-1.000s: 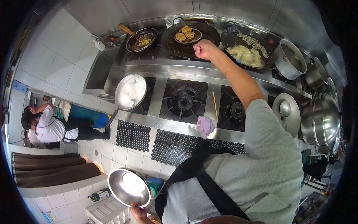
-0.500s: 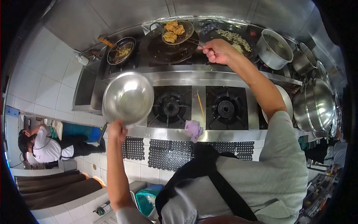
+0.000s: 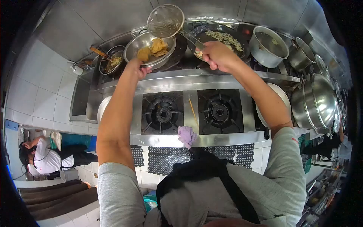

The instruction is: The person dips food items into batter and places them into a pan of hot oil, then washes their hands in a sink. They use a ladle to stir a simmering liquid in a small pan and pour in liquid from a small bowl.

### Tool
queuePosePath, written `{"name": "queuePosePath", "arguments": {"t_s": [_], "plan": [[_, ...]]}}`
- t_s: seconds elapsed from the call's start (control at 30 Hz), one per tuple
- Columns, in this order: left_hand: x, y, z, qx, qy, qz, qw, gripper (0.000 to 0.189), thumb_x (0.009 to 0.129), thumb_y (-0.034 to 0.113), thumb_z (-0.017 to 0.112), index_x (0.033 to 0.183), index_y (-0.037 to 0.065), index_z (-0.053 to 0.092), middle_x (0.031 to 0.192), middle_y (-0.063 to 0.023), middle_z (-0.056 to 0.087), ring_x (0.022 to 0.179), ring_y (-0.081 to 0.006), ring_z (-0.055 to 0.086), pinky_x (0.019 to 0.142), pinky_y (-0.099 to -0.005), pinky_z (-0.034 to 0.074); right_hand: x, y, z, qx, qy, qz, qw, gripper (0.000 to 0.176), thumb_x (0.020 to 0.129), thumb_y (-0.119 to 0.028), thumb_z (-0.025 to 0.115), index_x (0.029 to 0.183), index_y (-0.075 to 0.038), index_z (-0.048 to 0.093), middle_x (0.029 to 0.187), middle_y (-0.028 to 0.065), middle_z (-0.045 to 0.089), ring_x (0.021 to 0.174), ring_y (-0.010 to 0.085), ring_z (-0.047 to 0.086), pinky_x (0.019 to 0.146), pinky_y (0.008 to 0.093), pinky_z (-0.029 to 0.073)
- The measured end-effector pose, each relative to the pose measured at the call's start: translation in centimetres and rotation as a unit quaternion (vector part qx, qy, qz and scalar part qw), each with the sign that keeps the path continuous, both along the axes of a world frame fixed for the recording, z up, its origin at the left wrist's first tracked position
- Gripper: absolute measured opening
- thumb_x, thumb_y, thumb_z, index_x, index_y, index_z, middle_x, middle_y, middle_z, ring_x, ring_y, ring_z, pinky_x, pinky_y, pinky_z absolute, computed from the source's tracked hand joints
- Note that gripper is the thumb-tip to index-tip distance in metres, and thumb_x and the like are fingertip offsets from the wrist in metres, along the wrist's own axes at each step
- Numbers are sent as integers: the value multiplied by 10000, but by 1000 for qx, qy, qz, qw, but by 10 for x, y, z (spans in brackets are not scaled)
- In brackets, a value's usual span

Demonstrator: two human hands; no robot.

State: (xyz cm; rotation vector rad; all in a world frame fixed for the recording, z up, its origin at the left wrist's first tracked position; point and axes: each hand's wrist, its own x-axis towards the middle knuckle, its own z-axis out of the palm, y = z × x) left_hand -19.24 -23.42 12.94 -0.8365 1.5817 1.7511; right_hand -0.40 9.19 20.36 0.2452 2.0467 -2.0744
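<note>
My left hand (image 3: pixel 137 69) grips the near rim of a metal bowl (image 3: pixel 132 45) over the back burners. Golden-brown fried pieces (image 3: pixel 159 47) are in the bowl or dropping into it; one looks smeared by motion. In my right hand (image 3: pixel 217 56) is the handle of a mesh strainer (image 3: pixel 165 23). The strainer is tilted up just behind and above the bowl, with only small crumbs on its mesh. Under the bowl, a dark wok (image 3: pixel 178 51) is partly hidden. To its right, a dark pan (image 3: pixel 211 31) holds chopped pale bits.
A small pan (image 3: pixel 112 62) with a wooden-handled tool stands at back left, a large pot (image 3: pixel 269 47) at back right. On the front stove are two burners (image 3: pixel 163 114), a yellow stick (image 3: pixel 193 109) and a purple cloth (image 3: pixel 187 136). Another person (image 3: pixel 47 153) is far left.
My left hand has carried the bowl up and away from me to beneath the strainer. The strainer has tipped, and the fried pieces have left it for the bowl.
</note>
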Motion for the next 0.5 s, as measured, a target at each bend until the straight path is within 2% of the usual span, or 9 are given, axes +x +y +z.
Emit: {"name": "queuePosePath", "arguments": {"t_s": [0.03, 0.07, 0.1, 0.13, 0.23, 0.27, 0.37, 0.4, 0.5], "plan": [[7, 0, -4, 1, -2, 1, 1000, 324, 994, 235, 409, 1231, 21, 468, 1097, -253, 595, 675, -255, 685, 359, -157, 373, -5, 10, -2, 1, -2, 1, 1000, 263, 965, -118, 503, 1189, -9, 587, 641, -16, 464, 469, 68, 342, 403, 240, 274], [22, -3, -8, 29, 35, 6, 999, 305, 982, 209, 404, 1210, 19, 474, 1104, -248, 596, 678, -246, 674, 359, -156, 373, -10, 21, -4, -161, -61, 2, 985, 286, 964, -89, 488, 1217, 20, 564, 644, -18, 460, 465, 59, 334, 399, 227, 268], [40, -8, -13, 58, 72, 15, 996, 287, 971, 183, 400, 1190, 16, 480, 1110, -243, 597, 681, -237, 663, 360, -155, 373, -15, 29, -7, -317, -121, 5, 941, 310, 964, -60, 474, 1246, 49, 540, 647, -20, 455, 461, 50, 325, 395, 214, 262], [69, -2, -2, 38, 92, 65, 993, 218, 929, 111, 413, 1107, 14, 493, 1047, -216, 597, 624, -190, 589, 359, -162, 347, -18, 34, -9, -389, -140, -5, 910, 362, 957, -22, 458, 1302, 86, 483, 657, -27, 446, 458, 41, 322, 393, 200, 262], [100, -40, -29, 66, 95, 96, 989, 154, 889, 54, 440, 1032, 24, 489, 977, -162, 579, 589, -156, 514, 355, -190, 306, -33, 49, -29, -404, -165, 5, 900, 356, 954, -16, 461, 1297, 81, 468, 662, -44, 420, 455, 37, 324, 398, 198, 249], [125, -51, -26, 71, 118, 112, 984, 104, 864, 27, 479, 967, 22, 479, 876, -123, 552, 544, -143, 465, 359, -217, 275, -35, 45, -32, -385, -165, -8, 908, 364, 947, -10, 458, 1299, 81, 469, 664, -48, 422, 451, 37, 325, 390, 192, 249], [205, -102, -24, 68, 161, 135, 975, 49, 866, 39, 503, 908, 15, 494, 771, -90, 534, 500, -136, 422, 366, -218, 273, -45, 37, -48, -349, -188, -4, 918, 384, 920, 4, 476, 1295, 83, 487, 646, -62, 415, 451, 29, 357, 374, 181, 265], [240, -117, -16, 67, 173, 146, 972, 42, 865, 50, 529, 838, 23, 514, 680, -61, 502, 465, -131, 380, 372, -231, 275, -49, 31, -51, -339, -195, -15, 920, 469, 890, 36, 470, 1359, 49, 460, 620, -62, 389, 430, 41, 356, 364, 188, 274], [344, -187, -29, 20, 190, 213, 958, 65, 855, 47, 541, 793, 32, 529, 654, -49, 491, 459, -122, 370, 375, -255, 268, -53, 12, -59, -318, -184, 3, 930, 520, 873, 64, 503, 1390, 51, 447, 631, -65, 407, 460, 20, 365, 372, 178, 256]]}}
